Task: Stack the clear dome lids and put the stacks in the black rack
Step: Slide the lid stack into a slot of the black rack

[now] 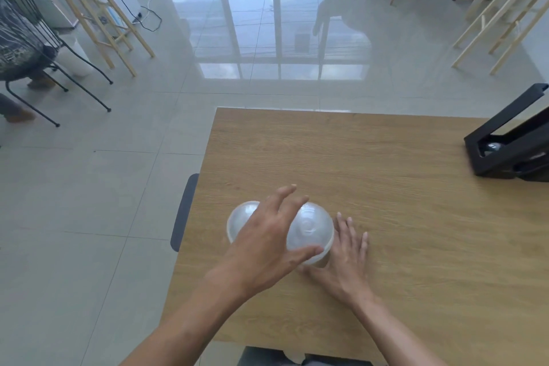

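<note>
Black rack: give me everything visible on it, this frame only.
The black rack sits on the wooden table near its far right corner, partly cut off by the frame edge. It looks like matte black plastic or metal: a flat base with a slanted bar rising toward the upper right. A rounded, clear-looking shape lies low inside it, too dim to identify. Neither hand touches it; both hands are at the dome lids near the table's left edge.

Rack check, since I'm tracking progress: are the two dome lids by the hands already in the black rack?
No: both lids sit on the table under the left hand, far from the rack at the right edge.
</note>
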